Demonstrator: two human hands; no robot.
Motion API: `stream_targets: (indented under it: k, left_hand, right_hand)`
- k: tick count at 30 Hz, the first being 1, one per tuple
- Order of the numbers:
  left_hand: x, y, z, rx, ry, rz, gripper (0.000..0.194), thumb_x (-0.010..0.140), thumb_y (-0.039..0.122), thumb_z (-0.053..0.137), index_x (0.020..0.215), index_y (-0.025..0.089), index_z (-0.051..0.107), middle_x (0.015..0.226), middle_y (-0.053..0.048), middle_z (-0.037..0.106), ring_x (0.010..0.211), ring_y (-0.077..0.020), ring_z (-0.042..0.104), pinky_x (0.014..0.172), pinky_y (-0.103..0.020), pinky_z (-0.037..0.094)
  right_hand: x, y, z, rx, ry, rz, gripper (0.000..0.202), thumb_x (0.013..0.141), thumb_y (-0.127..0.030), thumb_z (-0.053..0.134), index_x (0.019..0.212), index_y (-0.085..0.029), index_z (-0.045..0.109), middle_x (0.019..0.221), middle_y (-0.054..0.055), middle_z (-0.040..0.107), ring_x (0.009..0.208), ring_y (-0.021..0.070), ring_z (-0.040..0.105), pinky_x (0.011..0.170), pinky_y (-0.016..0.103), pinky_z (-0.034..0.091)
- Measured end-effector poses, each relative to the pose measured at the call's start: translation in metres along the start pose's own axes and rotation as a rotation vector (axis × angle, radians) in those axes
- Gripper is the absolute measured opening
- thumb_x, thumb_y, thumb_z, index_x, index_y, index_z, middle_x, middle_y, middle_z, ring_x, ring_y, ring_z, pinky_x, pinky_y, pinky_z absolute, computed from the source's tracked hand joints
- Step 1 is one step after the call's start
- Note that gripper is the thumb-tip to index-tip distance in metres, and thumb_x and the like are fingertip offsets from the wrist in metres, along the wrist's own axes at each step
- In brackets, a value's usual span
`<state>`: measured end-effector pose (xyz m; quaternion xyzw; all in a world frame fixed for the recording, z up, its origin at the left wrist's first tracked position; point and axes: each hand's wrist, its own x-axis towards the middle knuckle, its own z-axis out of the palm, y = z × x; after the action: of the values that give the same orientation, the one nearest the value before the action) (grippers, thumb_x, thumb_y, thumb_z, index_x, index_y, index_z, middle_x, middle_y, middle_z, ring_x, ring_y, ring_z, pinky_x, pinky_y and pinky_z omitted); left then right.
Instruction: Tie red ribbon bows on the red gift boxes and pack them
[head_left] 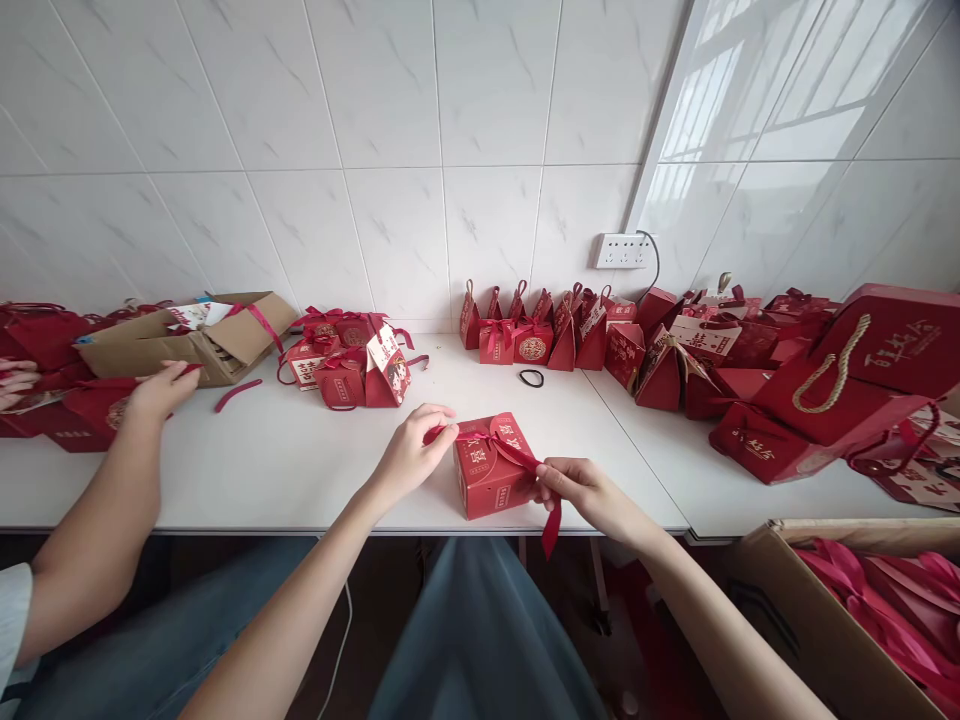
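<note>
Box, centre (484, 487): red, pale gold characters
Ribbon on it (517, 457): crimson
Table (300, 475): white
Wall, top (390, 100): white, grey veining
Carton, lower right (810, 655): brown

Between the left fingers (448, 436) and right fingers (561, 478), the red box (484, 475) shows gold characters, "喜" among them. Beyond the right fingers, a large gift box (885, 365) reads "好合", its other characters unclear.
</note>
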<state>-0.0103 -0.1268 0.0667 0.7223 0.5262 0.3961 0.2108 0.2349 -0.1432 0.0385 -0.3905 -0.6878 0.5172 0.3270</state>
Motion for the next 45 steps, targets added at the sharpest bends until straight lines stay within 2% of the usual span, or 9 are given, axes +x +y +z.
stream_targets:
  k: [2, 6, 9, 18, 25, 31, 38, 43, 45]
  left_hand:
    - [0.002, 0.000, -0.002, -0.071, -0.004, 0.017, 0.029, 0.081, 0.037, 0.048, 0.059, 0.019, 0.047, 0.105, -0.007, 0.065, 0.098, -0.0216, 0.059, 0.082, -0.030, 0.044]
    - [0.001, 0.001, -0.003, -0.223, -0.157, -0.123, 0.030, 0.082, 0.042, 0.049, 0.061, 0.020, 0.048, 0.061, 0.000, 0.060, 0.057, -0.0144, 0.056, 0.054, -0.025, 0.043]
    - [-0.005, 0.001, 0.000, -0.353, -0.251, -0.220, 0.033, 0.080, 0.042, 0.051, 0.057, 0.020, 0.044, 0.048, 0.003, 0.052, 0.044, -0.0116, 0.048, 0.044, -0.023, 0.036]
    - [-0.026, -0.008, 0.017, -0.629, -0.105, -0.269, 0.031, 0.077, 0.038, 0.057, 0.057, 0.018, 0.045, 0.058, 0.003, 0.048, 0.059, -0.0114, 0.051, 0.059, -0.024, 0.043]
    - [-0.038, -0.017, 0.021, -0.503, -0.061, -0.245, 0.032, 0.081, 0.039, 0.052, 0.058, 0.019, 0.043, 0.060, 0.002, 0.050, 0.063, -0.0128, 0.052, 0.063, -0.025, 0.043]
    - [-0.031, -0.008, 0.000, -0.397, -0.324, -0.354, 0.033, 0.079, 0.042, 0.052, 0.058, 0.018, 0.044, 0.057, 0.003, 0.048, 0.050, -0.0100, 0.044, 0.049, -0.023, 0.035]
    - [-0.015, 0.015, -0.013, -0.247, -0.444, -0.311, 0.038, 0.078, 0.050, 0.053, 0.061, 0.018, 0.045, 0.055, 0.005, 0.044, 0.047, -0.0081, 0.038, 0.046, -0.022, 0.030]
    - [-0.009, 0.029, -0.013, -0.185, -0.407, -0.290, 0.029, 0.080, 0.046, 0.051, 0.070, 0.018, 0.051, 0.058, 0.004, 0.050, 0.049, -0.0103, 0.046, 0.049, -0.023, 0.035]
    - [-0.009, 0.033, -0.014, -0.153, -0.374, -0.254, 0.024, 0.079, 0.043, 0.053, 0.080, 0.019, 0.055, 0.063, 0.003, 0.054, 0.049, -0.0100, 0.045, 0.047, -0.023, 0.034]
  right_hand:
    - [0.001, 0.001, -0.003, 0.045, 0.061, 0.011, 0.048, 0.083, -0.061, 0.049, 0.061, -0.019, 0.053, 0.064, 0.002, 0.054, 0.075, 0.0188, 0.057, 0.078, 0.031, 0.042]
    - [0.003, 0.002, -0.008, 0.164, 0.145, 0.042, 0.048, 0.079, -0.063, 0.054, 0.059, -0.018, 0.052, 0.066, 0.002, 0.053, 0.081, 0.0207, 0.059, 0.081, 0.033, 0.044]
    - [0.000, 0.002, -0.010, 0.222, 0.120, 0.062, 0.047, 0.077, -0.060, 0.058, 0.058, -0.018, 0.052, 0.064, 0.000, 0.052, 0.069, 0.0156, 0.056, 0.075, 0.030, 0.045]
    - [-0.008, 0.017, -0.013, 0.335, 0.076, 0.137, 0.043, 0.078, -0.056, 0.061, 0.059, -0.018, 0.053, 0.056, -0.002, 0.049, 0.053, 0.0108, 0.047, 0.059, 0.025, 0.040]
    - [-0.008, 0.024, -0.013, 0.320, 0.081, 0.118, 0.043, 0.077, -0.055, 0.061, 0.055, -0.019, 0.052, 0.048, -0.003, 0.042, 0.062, 0.0166, 0.058, 0.073, 0.032, 0.045]
    - [-0.005, 0.000, -0.021, -0.007, 0.009, 0.090, 0.043, 0.078, -0.058, 0.056, 0.065, -0.017, 0.059, 0.066, 0.003, 0.058, 0.066, 0.0162, 0.055, 0.068, 0.030, 0.043]
    - [0.000, -0.037, -0.015, -0.108, -0.067, -0.056, 0.035, 0.083, -0.051, 0.055, 0.072, -0.018, 0.059, 0.068, 0.001, 0.056, 0.064, 0.0134, 0.048, 0.061, 0.027, 0.039]
    - [0.014, -0.047, 0.000, 0.033, -0.072, -0.159, 0.035, 0.078, -0.052, 0.062, 0.077, -0.017, 0.064, 0.104, 0.009, 0.064, 0.090, 0.0202, 0.061, 0.078, 0.032, 0.046]
    - [0.021, -0.044, 0.007, 0.060, -0.024, -0.163, 0.035, 0.079, -0.052, 0.061, 0.078, -0.017, 0.063, 0.100, 0.009, 0.067, 0.089, 0.0205, 0.062, 0.078, 0.033, 0.048]
